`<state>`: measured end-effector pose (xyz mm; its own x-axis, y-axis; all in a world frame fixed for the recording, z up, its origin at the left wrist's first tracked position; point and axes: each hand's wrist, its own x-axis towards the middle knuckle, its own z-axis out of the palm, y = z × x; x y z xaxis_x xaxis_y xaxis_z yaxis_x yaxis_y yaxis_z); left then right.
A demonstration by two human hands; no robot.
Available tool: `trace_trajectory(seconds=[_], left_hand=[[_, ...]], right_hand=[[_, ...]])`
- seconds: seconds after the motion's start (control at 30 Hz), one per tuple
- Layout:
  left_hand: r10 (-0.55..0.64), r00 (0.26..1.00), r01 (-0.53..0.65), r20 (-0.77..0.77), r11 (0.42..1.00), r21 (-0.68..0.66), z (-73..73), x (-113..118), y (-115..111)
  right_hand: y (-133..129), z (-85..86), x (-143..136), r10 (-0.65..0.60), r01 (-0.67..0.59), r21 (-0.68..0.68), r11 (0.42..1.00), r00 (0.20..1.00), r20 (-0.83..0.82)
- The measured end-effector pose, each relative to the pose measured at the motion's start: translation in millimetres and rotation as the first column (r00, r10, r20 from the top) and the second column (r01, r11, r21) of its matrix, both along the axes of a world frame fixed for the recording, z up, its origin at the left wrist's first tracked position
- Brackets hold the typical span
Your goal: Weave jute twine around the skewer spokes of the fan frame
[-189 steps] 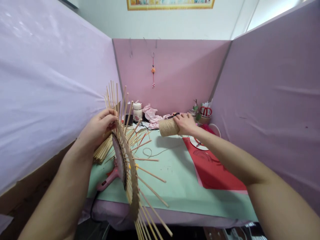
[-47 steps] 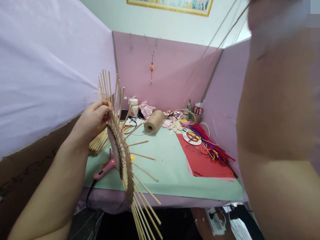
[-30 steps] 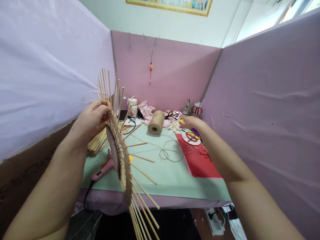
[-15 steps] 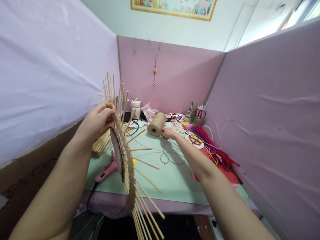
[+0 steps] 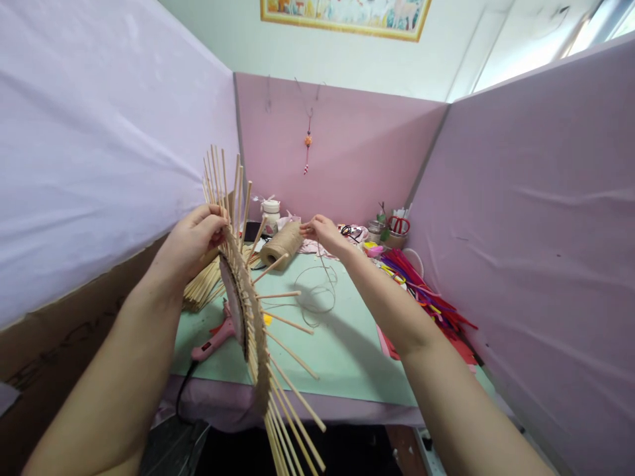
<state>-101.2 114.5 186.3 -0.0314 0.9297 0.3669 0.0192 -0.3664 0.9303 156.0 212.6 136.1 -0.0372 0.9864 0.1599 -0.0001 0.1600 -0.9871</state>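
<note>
My left hand point(image 5: 197, 231) is closed on the rim of a round woven base point(image 5: 258, 350), tilted on edge, with wooden sticks point(image 5: 288, 327) radiating out all around it. A brown cardboard disc point(image 5: 233, 297) shows at its middle. Over the back of the table, my right hand point(image 5: 320, 233) is closed with its fingertips pinched on a strand of twine point(image 5: 323, 264), which hangs down in loose loops onto the table. Just left of those fingers lies a large spool of jute twine point(image 5: 282, 248) on its side, partly behind the sticks.
A pink glue gun point(image 5: 214, 340) lies left on the green tabletop point(image 5: 357, 357), near a bundle of sticks point(image 5: 201, 287). On the right are coloured pipe cleaners point(image 5: 436, 304) and red-handled scissors in a pot point(image 5: 397, 239). A white jar point(image 5: 270, 215) stands at the back.
The twine spool has shifted left. My right hand has risen and moved slightly left, lifting the twine, whose loops have shifted. My left hand and the woven base have barely moved.
</note>
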Motion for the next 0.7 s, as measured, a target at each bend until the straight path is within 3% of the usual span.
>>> trace_trajectory(seconds=[0.17,0.43,0.6,0.7], left_hand=[[-0.003,1.0,0.003,-0.006,1.0,-0.002,-0.5,-0.2,1.3],[0.032,0.999,-0.031,-0.012,0.999,0.025,1.3,2.2,-1.7],[0.025,1.0,-0.024,-0.018,0.999,0.02,0.9,1.7,-1.5],[0.023,1.0,-0.023,0.0,1.0,0.02,0.6,1.5,-1.5]], right_hand=[[-29.5,26.9,24.5,-0.03,0.04,0.174,0.984,0.998,-0.06],[-95.8,50.4,56.1,0.002,0.025,0.389,0.921,0.998,-0.068],[-114.9,44.8,70.5,-0.031,0.018,0.381,0.925,0.999,0.027],[-103.2,25.8,83.1,-0.127,0.049,0.292,0.955,0.959,0.254]])
